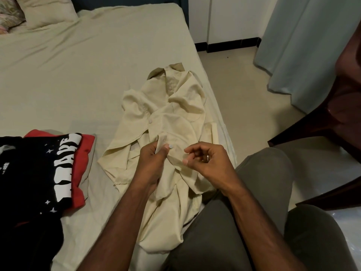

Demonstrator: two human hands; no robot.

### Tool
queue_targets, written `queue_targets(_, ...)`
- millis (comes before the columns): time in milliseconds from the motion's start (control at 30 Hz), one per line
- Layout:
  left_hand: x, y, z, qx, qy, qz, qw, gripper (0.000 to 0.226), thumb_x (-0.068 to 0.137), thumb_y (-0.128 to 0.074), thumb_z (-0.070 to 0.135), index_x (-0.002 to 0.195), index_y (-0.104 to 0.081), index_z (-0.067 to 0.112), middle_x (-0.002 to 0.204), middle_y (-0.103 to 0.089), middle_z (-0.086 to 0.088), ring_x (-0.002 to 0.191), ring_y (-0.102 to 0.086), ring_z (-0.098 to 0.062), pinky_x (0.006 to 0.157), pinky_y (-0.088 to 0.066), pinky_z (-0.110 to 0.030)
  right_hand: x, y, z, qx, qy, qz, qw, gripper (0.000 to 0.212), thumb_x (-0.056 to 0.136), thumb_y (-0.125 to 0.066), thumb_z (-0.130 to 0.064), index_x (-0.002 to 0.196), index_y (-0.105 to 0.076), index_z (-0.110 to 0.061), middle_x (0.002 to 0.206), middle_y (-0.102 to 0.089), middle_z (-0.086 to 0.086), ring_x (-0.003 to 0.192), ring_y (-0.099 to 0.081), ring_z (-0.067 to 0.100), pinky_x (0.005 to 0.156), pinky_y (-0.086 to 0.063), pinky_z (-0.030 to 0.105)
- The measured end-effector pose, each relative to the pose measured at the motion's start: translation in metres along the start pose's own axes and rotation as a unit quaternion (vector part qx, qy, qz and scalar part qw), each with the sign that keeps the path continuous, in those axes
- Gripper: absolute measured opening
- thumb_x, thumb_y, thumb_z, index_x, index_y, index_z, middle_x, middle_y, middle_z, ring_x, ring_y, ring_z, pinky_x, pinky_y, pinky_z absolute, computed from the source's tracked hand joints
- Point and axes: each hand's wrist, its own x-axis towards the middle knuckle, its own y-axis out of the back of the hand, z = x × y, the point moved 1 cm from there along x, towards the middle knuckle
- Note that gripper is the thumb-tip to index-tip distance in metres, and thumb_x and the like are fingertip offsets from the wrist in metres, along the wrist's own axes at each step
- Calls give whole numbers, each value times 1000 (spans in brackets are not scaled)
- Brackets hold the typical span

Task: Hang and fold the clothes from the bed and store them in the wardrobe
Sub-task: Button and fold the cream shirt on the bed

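Head view: both hands' fingers [165, 148] pinch the crumpled cream button shirt [172, 118] on the bed [78, 75].

Dim, warm indoor light with a yellowish cast falls soft and even over the bed [82, 61], giving only faint shadows in the sheet's creases. The forearms darken toward the bottom edge. A dark blurred shape [345, 79] at the right edge is out of focus, with a small glint on it. Wide-angle distortion bends the bed's right edge and the wall lines. The centre is fairly sharp, slightly soft and grainy.
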Motion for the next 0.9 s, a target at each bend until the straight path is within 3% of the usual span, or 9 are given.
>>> queue_targets(67,1,2,1,-15,10,12,1000,22,100,-59,12,91,-71,-3,90,-72,-25,82,-68,-31,80,-54,-46,-1,-1,-3,-11,14,-41,999,6,82,-84,-13,86,-80,-12,77,-75,-1,72,-69,9,71,-51,22)
queue_targets(167,2,4,4,-22,13,30,999,20,99,-61,14,87,-70,-1,83,-71,-15,79,-67,-25,76,-52,-43,-1,-1,-1,-2,0,-74,997,24,90,-77,-19,69,-77,-7,64,-71,4,57,-62,9,64,-49,22)
queue_targets(267,-3,8,9,1,6,-17,1000,13,96,-64,9,102,-73,2,99,-75,-19,91,-73,-30,80,-57,-44,1,0,2,10,5,-31,999,24,90,-77,-17,67,-75,-8,60,-61,19,53,-53,12,60,-45,21)
queue_targets(400,-8,23,1,38,25,-147,988,32,84,-78,21,106,-71,-3,105,-72,-28,92,-68,-40,81,-53,-50,11,-2,7,-53,18,70,996,11,87,-80,-21,78,-73,-19,76,-70,-3,67,-60,8,66,-49,23)
queue_targets(533,5,31,11,26,-28,13,999,49,80,-77,46,73,-61,0,64,-57,-14,58,-51,-25,55,-40,-36,26,-14,3,-127,-3,60,990,42,81,-80,-39,119,-61,-38,116,-61,-13,97,-61,6,82,-52,24)
queue_targets(600,23,33,20,48,-48,120,990,58,78,-72,66,75,-58,10,66,-59,-5,61,-56,-20,55,-44,-35,36,-22,-3,-169,-3,24,985,49,81,-76,-33,125,-58,-40,109,-64,-14,99,-62,8,88,-54,34)
queue_targets(667,41,30,24,129,-20,140,982,67,65,-73,78,94,-59,19,86,-66,-1,77,-65,-20,68,-54,-41,42,-28,-9,-244,-36,-30,969,41,76,-70,-23,114,-67,-37,93,-66,-17,95,-64,14,95,-51,42)
queue_targets(767,56,20,10,285,-34,39,957,51,74,-85,40,114,-59,22,102,-69,0,94,-70,-24,81,-57,-37,39,-34,-8,-322,-95,-49,941,24,72,-65,-16,89,-77,-29,83,-63,-16,94,-64,18,101,-45,46)
queue_targets(900,35,-7,-1,355,-106,-323,871,16,83,-71,11,95,-71,22,81,-69,20,81,-63,7,72,-44,-16,44,-20,-3,-224,-54,143,963,8,90,-58,-32,88,-66,-30,104,-58,-11,97,-60,15,94,-50,47)
